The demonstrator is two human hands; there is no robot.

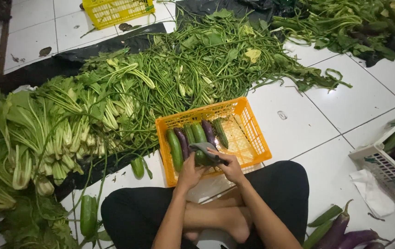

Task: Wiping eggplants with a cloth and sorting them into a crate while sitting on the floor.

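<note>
Cucumber point(201, 158) — held over the near edge of the orange crate point(253, 138), gripped by our left hand point(189, 172) while our right hand point(230, 168) closes a grey cloth point(205, 148) around it. We judge wiping goes best with the left grip firm and the cloth drawn along its length. The crate holds cucumbers and purple eggplants at its left — a white basket point(386, 173), far right, holds more.

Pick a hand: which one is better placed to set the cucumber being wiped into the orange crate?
Left, probably. The left hand grips the cucumber right at the orange crate rim, while the right hand only presses the grey cloth over it.
</note>
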